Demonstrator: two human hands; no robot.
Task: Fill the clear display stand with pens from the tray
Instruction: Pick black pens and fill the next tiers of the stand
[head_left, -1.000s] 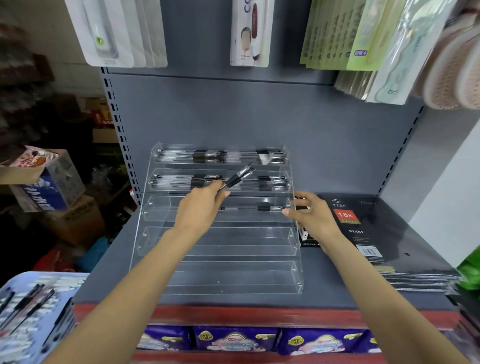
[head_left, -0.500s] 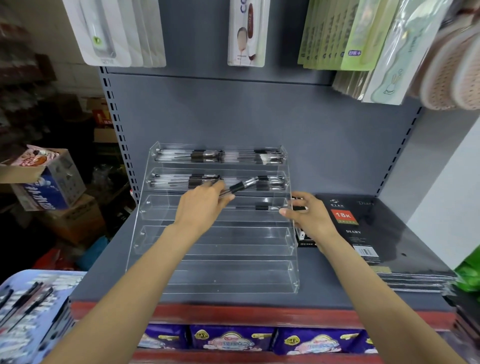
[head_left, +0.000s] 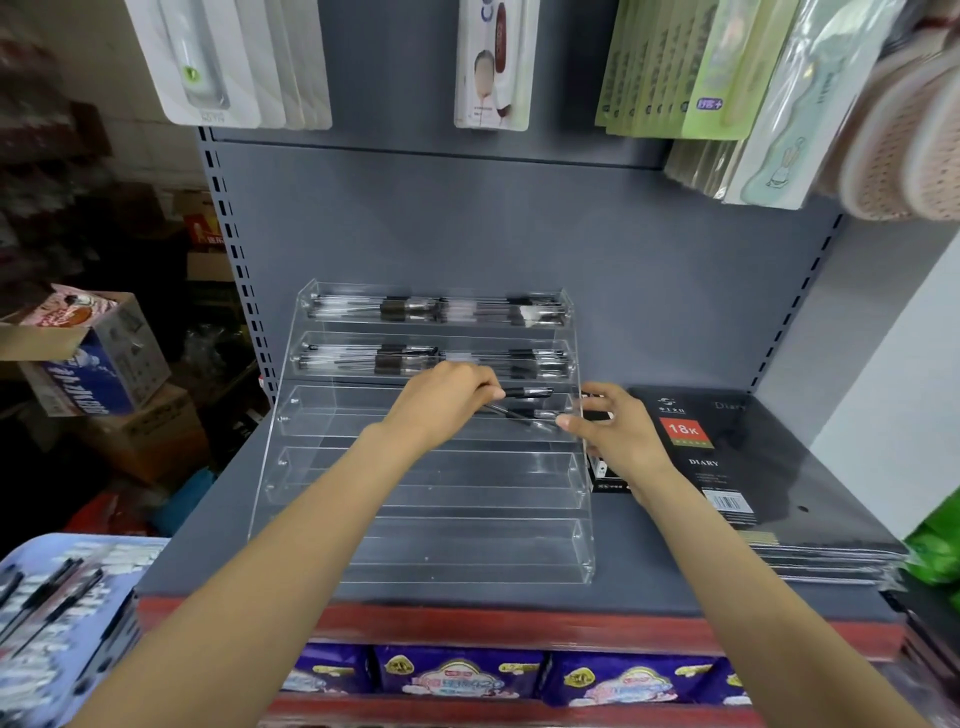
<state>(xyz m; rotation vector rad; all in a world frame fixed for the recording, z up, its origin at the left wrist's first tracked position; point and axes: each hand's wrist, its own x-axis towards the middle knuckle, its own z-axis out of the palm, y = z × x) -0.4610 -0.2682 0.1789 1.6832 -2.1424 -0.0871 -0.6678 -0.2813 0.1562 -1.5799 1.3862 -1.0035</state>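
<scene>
Since the frame a second earlier, my left hand (head_left: 447, 400) had dropped from the second tier to the third tier of the clear acrylic stepped display stand (head_left: 426, 499), bringing the black-and-clear pens (head_left: 524, 405) it gripped from a raised angle to nearly level. Its fingers were curled round the pens' near ends. My right hand (head_left: 613, 436) stayed at the stand's right wall, fingertips pinching the far tip of the lower pen to guide it in.

Progress: the top two tiers of the stand held full rows of pens. The third tier was only starting to receive pens; the two tiers below it were bare. Left of the stand and lower, the pale blue tray (head_left: 57, 618) held more pens.

Judgement: somewhat under half done; three tiers remained to fill.
</scene>
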